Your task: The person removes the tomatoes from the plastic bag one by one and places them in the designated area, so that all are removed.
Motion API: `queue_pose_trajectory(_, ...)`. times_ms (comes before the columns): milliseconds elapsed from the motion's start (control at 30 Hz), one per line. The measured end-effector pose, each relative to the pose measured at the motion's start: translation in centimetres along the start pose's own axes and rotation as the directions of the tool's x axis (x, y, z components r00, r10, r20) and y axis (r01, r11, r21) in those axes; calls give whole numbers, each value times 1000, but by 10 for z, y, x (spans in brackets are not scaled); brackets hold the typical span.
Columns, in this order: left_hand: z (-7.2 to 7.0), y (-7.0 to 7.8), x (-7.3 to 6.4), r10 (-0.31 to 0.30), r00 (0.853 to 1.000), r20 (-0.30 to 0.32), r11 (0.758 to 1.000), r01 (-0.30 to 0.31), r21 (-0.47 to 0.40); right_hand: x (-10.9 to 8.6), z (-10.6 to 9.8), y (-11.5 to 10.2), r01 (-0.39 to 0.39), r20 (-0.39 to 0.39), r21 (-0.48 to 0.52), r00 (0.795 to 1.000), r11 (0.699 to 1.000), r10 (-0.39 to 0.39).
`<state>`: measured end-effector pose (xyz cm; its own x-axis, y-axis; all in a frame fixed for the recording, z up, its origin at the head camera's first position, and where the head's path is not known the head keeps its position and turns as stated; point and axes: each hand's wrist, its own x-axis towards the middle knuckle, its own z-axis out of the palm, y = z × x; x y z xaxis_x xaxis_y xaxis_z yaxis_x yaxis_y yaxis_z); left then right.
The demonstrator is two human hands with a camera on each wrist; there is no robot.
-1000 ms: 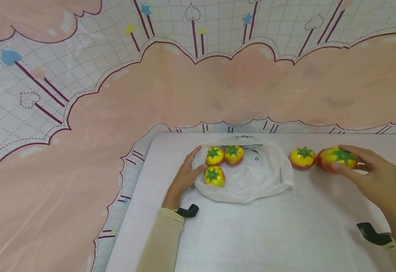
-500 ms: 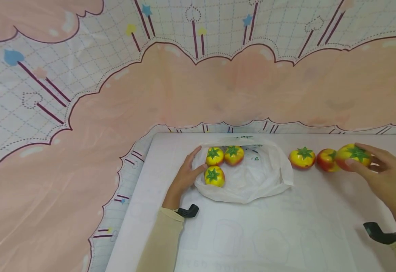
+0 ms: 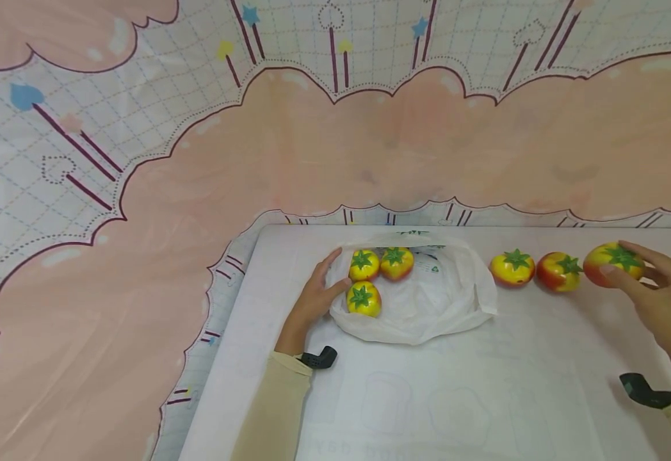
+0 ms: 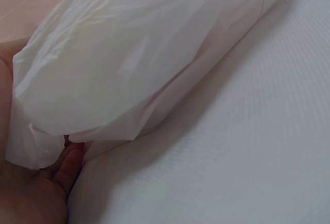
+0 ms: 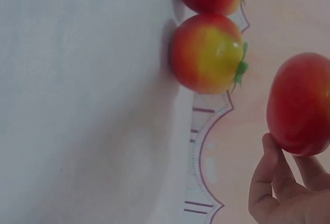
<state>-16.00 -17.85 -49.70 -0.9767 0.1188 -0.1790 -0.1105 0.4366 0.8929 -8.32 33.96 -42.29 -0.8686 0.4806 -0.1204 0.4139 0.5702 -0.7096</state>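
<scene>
In the head view my right hand (image 3: 658, 288) holds a red-and-yellow toy tomato (image 3: 612, 261) with a green star-shaped leaf top, pinched between thumb and fingers. The right wrist view shows this held tomato (image 5: 301, 103) raised off the table, its red side towards the camera. My left hand (image 3: 315, 294) holds the left rim of a white plastic bag (image 3: 428, 326), its thumb over the inner side. The mouth of the bag is spread wide, and three tomatoes (image 3: 364, 298) lie inside at its left. In the left wrist view the bag (image 4: 118, 80) hides most of that hand.
Two more tomatoes stand in a row right of the bag: one tomato (image 3: 512, 268) close to its rim, another tomato (image 3: 558, 271) beside it. All rest on a white tabletop (image 3: 428, 410). Behind its far edge hangs a pink patterned cloth (image 3: 399, 153).
My right hand has moved right with its tomato, away from the tomato standing beside the row's first one, which is now uncovered. The left hand and the bag stay put.
</scene>
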Motion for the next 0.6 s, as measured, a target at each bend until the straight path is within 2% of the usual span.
queue_pose_trajectory(167, 1, 1, 0, 1, 1000, -1, 1000, -1, -3, 9, -1, 3, -56, 8, 8, 998, 998, 56)
queue_pose_trajectory(600, 5, 3, 4, -6, 1000, -13, 1000, 6, -13, 39, -1, 15, -109, 37, -7, 993, 994, 109)
